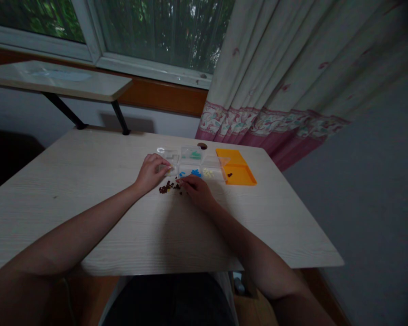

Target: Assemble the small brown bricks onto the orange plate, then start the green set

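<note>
A clear plastic box (190, 162) with compartments lies on the pale wooden table (88, 194); green, blue and pale yellow small pieces show in its cells. A small heap of dark brown pieces (168, 186) lies in front of it. My left hand (153, 171) rests with curled fingers against the box's left front corner. My right hand (196, 189) lies just right of the heap, fingertips pinched down among the dark pieces.
An orange lid or tray (238, 170) with a few dark pieces lies right of the box. A second small table (61, 81) stands behind, under a window. A curtain (292, 90) hangs at the right. The table's near edge crosses over my lap.
</note>
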